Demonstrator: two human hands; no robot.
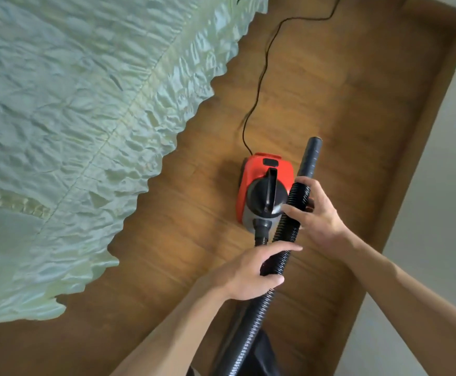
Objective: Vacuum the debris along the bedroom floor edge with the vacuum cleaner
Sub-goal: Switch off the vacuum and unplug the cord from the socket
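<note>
holding the black ribbed plastic hose (285, 232) two-handed above the brown wooden floor (357, 104). left hand (251, 272) wrapped round it lower down, right hand (319, 215) curled round the top, just under the smooth black tube (309, 156). tube tip up, pointing away, roughly parallel to the wall-side floor edge (425, 118) on the right. red and black canister vacuum cleaner (265, 183) parked just left. probably swing down-right, right hand nearer. no debris visible.

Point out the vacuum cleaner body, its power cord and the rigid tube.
vacuum cleaner body (249, 176), head view, on its red casing.
power cord (262, 77), head view, middle of its length.
rigid tube (308, 158), head view, on its smooth black shaft.
</note>
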